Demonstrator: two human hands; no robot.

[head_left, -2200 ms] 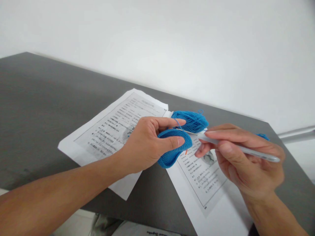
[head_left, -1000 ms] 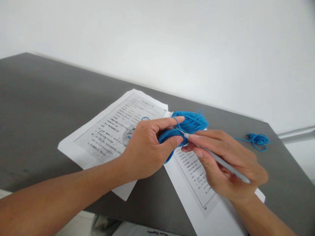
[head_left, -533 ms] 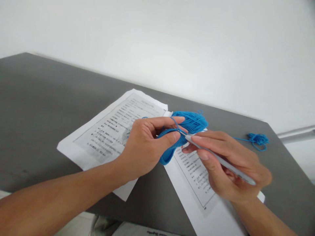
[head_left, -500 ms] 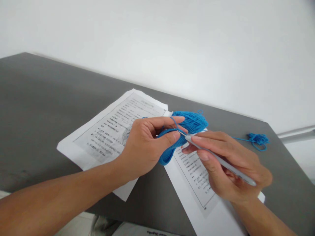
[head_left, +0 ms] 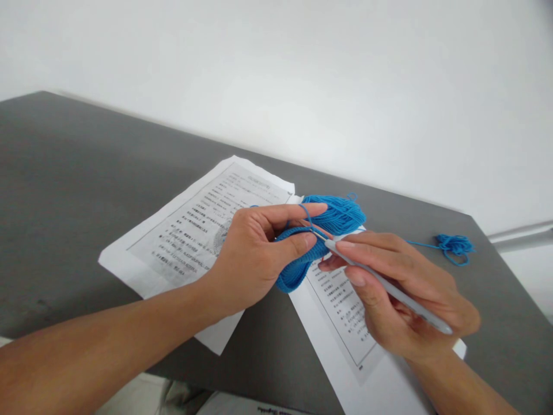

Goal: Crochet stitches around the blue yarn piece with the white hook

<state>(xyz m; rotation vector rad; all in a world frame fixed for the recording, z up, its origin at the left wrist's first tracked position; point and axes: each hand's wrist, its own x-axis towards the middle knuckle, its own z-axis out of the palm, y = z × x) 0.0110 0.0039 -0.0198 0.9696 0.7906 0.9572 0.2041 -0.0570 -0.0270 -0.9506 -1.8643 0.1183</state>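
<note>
My left hand (head_left: 254,253) pinches a blue crocheted piece (head_left: 294,271) between thumb and fingers, with a strand of blue yarn looped over its forefinger. My right hand (head_left: 401,294) grips a white crochet hook (head_left: 389,291) like a pen. The hook's metal tip reaches the top edge of the crocheted piece, by my left thumb. Just behind both hands, a skein of blue yarn (head_left: 339,213) lies on the table.
Two printed sheets lie on the dark grey table (head_left: 86,173): one (head_left: 194,230) under my left hand, another (head_left: 345,323) under my right. A small tangle of blue yarn (head_left: 453,245) sits at the right. A white wall rises behind; the table's near edge runs below my forearms.
My right hand came in from the right and lower, bringing the hook tip to the crocheted piece. The yarn tangle at the right is now uncovered. In the last half second the hands barely moved.
</note>
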